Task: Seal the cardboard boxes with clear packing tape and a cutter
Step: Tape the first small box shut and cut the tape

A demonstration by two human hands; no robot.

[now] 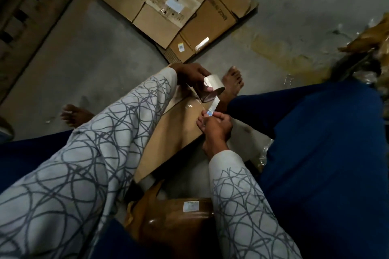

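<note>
Roll (213,88): gripped by left hand (190,74).
Tape end (212,109): pinched by right hand (217,126).
Strip axis: run from pinch up to roll, over box (174,132).

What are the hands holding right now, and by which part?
The left hand grips the tape roll around its outer rim. The right hand pinches the free end of the tape strip pulled from it.

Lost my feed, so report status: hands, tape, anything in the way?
Left hand grips tape roll. Right hand pinches the tape end above the cardboard box. No cutter in view, nothing blocking.
</note>
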